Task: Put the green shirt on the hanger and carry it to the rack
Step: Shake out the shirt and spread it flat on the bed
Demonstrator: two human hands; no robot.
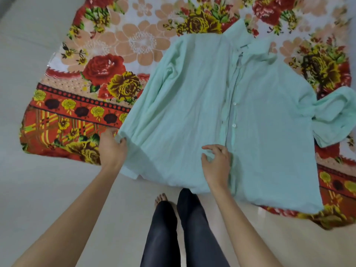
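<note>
A pale green button-up shirt [221, 112] lies spread face up on a flowered blanket, its collar at the far end and its hem near my feet. My left hand [112, 148] pinches the cuff end of the shirt's left sleeve at the blanket's near edge. Over the lower front panel, beside the button placket, my right hand [216, 162] hovers or rests lightly with its fingers apart and curled. The shirt's other sleeve is bunched at the right edge. No hanger and no rack are in view.
The red, orange and yellow flowered blanket [86, 93] covers the floor from the left to the far right. Pale floor tiles [38, 180] surround it on the left and near side. My legs in dark trousers and a bare foot [160, 198] stand just below the shirt's hem.
</note>
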